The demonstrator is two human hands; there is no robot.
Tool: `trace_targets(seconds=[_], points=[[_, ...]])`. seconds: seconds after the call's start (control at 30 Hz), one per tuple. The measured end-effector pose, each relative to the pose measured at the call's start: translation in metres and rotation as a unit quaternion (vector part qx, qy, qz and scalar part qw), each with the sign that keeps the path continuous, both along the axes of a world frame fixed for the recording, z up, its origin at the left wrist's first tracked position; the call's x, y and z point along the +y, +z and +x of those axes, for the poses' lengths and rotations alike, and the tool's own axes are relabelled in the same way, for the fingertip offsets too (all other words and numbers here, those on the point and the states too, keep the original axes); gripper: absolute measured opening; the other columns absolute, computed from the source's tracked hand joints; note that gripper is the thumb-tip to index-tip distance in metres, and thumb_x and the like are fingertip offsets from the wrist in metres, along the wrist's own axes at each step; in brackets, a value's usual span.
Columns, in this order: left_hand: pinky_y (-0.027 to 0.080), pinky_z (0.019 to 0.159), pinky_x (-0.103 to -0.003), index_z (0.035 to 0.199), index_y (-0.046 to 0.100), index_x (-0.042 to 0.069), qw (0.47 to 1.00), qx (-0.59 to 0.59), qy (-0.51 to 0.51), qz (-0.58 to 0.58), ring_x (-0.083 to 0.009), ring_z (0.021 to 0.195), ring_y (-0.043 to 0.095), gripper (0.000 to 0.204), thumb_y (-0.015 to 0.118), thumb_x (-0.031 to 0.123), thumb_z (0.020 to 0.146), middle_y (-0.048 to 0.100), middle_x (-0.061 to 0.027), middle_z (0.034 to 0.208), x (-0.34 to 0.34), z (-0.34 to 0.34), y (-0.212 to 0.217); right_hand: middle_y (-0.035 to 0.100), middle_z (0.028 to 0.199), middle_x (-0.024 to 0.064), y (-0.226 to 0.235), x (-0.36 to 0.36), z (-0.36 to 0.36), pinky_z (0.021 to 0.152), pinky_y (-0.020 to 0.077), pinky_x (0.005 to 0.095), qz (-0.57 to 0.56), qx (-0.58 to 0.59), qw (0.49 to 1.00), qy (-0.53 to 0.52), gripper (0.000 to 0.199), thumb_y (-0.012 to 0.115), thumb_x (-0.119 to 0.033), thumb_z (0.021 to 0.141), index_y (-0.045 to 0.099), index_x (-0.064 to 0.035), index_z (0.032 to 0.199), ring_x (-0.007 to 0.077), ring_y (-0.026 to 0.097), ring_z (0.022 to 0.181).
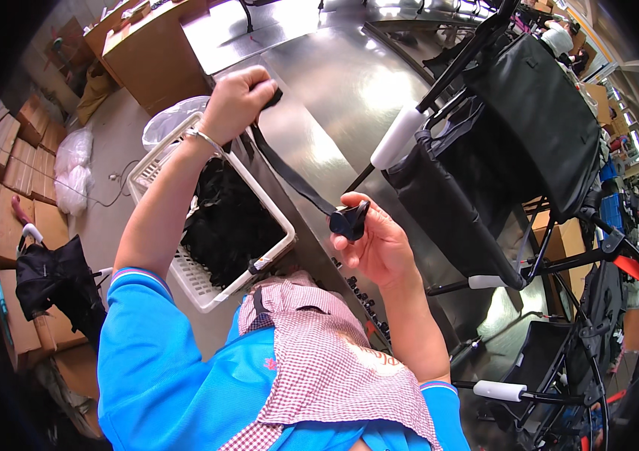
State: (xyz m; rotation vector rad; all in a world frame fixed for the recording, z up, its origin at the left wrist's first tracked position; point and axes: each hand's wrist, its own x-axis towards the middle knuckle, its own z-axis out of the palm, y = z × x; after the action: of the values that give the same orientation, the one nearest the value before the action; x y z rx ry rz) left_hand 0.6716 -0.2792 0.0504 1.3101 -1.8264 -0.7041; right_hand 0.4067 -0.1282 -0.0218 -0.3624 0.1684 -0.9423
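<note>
A black webbing strap (285, 171) stretches between my two hands over the metal table. Raised at the upper left, my left hand (238, 101) is closed in a fist around the strap's far end, with a bit of black showing past the fingers. My right hand (379, 244), palm up, pinches a black plastic buckle (348, 220) at the strap's near end between thumb and fingers. Beneath my left forearm stands a white plastic basket (197, 282) heaped with black straps or fabric pieces (229, 222).
To the right stands a black fabric seat (537, 113) on a tubular frame with white foam sleeves (398, 139). The shiny metal table (312, 90) runs along the middle. Cardboard boxes (150, 60) and clear plastic bags (75, 169) lie at the left.
</note>
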Motion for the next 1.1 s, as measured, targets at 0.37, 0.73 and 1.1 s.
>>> trace_targets(seconds=[0.37, 0.73, 1.1], points=[[0.05, 0.078, -0.035, 0.103, 0.063, 0.002, 0.97, -0.009, -0.165, -0.179, -0.0263, 0.088, 0.061, 0.039, 0.077, 0.01, 0.067, 0.062, -0.0116, 0.095, 0.121, -0.072, -0.02, 0.061, 0.112, 0.0124, 0.002, 0.001, 0.018, 0.086, 0.0532, 0.0369, 0.04, 0.005, 0.995, -0.092, 0.03, 0.046, -0.018, 0.098, 0.051, -0.0004, 0.121, 0.026, 0.063, 0.101], [0.046, 0.081, -0.026, 0.114, 0.065, 0.002, 0.895, 0.274, -0.301, 0.182, -0.0115, 0.095, 0.053, 0.035, 0.073, 0.011, 0.081, 0.055, -0.004, 0.106, 0.112, -0.079, -0.018, 0.061, 0.081, 0.0007, 0.034, 0.009, 0.006, 0.066, 0.0474, 0.0262, -0.397, 0.529, 0.638, -0.395, 0.018, 0.073, -0.003, 0.076, 0.066, -0.0028, 0.092, 0.0129, 0.061, 0.076], [0.048, 0.078, -0.027, 0.118, 0.062, 0.003, 0.953, 0.124, -0.275, -0.029, -0.0152, 0.089, 0.058, 0.046, 0.077, 0.013, 0.076, 0.06, -0.007, 0.101, 0.123, -0.105, 0.004, 0.068, 0.086, 0.0073, 0.043, 0.033, -0.009, 0.073, 0.0495, 0.0257, -0.253, 0.523, 0.73, -0.361, 0.019, 0.074, -0.005, 0.076, 0.067, 0.0001, 0.093, 0.0138, 0.064, 0.08]])
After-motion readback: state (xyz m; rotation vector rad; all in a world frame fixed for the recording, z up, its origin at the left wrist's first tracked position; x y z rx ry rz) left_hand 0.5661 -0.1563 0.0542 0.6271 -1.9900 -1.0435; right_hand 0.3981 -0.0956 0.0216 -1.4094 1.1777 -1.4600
